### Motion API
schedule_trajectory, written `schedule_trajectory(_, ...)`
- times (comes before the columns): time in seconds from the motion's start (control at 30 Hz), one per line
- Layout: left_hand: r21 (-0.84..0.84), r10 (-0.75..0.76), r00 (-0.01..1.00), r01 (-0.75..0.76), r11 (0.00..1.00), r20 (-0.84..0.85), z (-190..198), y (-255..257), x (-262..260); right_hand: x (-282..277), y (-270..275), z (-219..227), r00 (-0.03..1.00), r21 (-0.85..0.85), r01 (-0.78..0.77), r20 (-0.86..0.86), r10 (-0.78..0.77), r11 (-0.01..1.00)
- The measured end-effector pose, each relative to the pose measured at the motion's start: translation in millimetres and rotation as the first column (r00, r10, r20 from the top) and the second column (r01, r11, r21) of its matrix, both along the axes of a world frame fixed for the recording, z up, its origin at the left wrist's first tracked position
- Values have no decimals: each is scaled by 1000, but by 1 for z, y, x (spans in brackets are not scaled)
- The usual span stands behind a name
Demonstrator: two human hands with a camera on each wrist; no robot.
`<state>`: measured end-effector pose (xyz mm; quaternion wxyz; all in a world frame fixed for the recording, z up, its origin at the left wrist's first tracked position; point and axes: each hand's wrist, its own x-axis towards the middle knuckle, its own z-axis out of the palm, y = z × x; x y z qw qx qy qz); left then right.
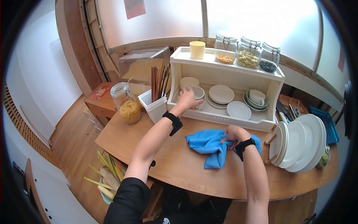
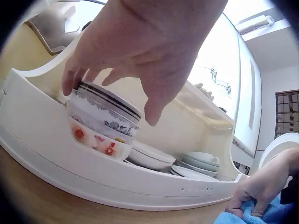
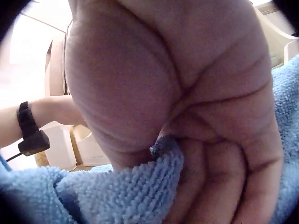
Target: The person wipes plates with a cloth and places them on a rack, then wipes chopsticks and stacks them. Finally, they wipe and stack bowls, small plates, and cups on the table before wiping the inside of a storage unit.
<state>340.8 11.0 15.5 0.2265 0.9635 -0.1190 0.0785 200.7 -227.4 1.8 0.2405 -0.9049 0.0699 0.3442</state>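
On the shelf's left side, the left hand [image 1: 187,99] reaches over a stack of bowls [image 1: 199,94]. The left wrist view has this hand [image 2: 140,51] with fingers spread at the rim of the top, dark-striped bowl [image 2: 112,99] and the thumb apart; whether the fingertips touch is unclear. Lower in the stack is a bowl with red flowers [image 2: 98,140]. On the table, the right hand [image 1: 235,135] pinches a crumpled blue cloth [image 1: 210,143]. Close up, the right hand [image 3: 187,93] has a fold of the cloth [image 3: 121,196] between thumb and fingers.
Plates [image 1: 221,94] and green bowls with a cup [image 1: 257,97] share the white shelf [image 1: 223,121]. Jars [image 1: 248,54] and a yellow cup [image 1: 197,50] stand on top. Left are a chopstick holder [image 1: 154,108] and a pasta jar [image 1: 129,110]; right, racked plates [image 1: 307,142].
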Motion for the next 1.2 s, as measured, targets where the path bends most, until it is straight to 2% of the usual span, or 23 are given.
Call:
schedule_trajectory(0.1, 29, 10, 1000, -9, 1000, -7, -1, -2, -9, 6, -5, -14, 1000, 32, 23, -5, -23, 999)
schedule_trajectory(0.13, 44, 14, 1000, -15, 999, 26, 10, -5, -30, 10, -7, -20, 1000, 39, 17, -13, -17, 999)
schedule_trajectory(0.2, -65, -135, 941, 162, 985, 311, 7, 2, -41, 12, -9, -22, 1000, 39, -3, -13, 4, 999)
schedule_trajectory(0.27, -133, -192, 811, 313, 941, 553, 23, 10, -61, 15, -13, -28, 1000, 72, 0, -8, 0, 997)
schedule_trajectory(0.37, -38, 37, 633, -12, 999, 773, 56, 36, -88, 14, -11, -22, 1000, 96, 3, -21, -1, 995)
schedule_trajectory(0.47, -115, 265, 659, -262, 958, 704, 59, 70, -71, 14, -11, -19, 1000, 97, -1, -30, 4, 995)
schedule_trajectory(0.57, -50, 386, 825, -403, 914, 413, 61, 95, -47, 8, -4, -4, 998, 71, -9, -62, 13, 997)
schedule_trajectory(0.6, 7, 402, 874, -420, 908, 275, 69, 99, -46, 7, -3, 0, 998, 63, -4, -70, 9, 998)
schedule_trajectory(0.73, 59, 436, 899, -437, 897, 32, 71, 108, -25, 12, -7, -8, 996, 95, -2, -91, 11, 995)
schedule_trajectory(0.83, 79, 440, 898, -439, 895, 6, 66, 110, -14, 13, -9, -12, 997, 142, 27, -81, -16, 989)
schedule_trajectory(0.93, 123, 453, 887, -461, 879, 87, 55, 111, -10, 13, -10, -12, 997, 141, 35, -70, -26, 989)
schedule_trajectory(1.03, 132, 401, 899, -425, 895, 174, 46, 116, -1, 16, -12, -15, 997, 112, -15, -70, 23, 994)
schedule_trajectory(1.2, 86, 330, 899, -368, 926, 287, 43, 120, 0, 10, -10, -7, 996, 77, -53, -65, 58, 996)
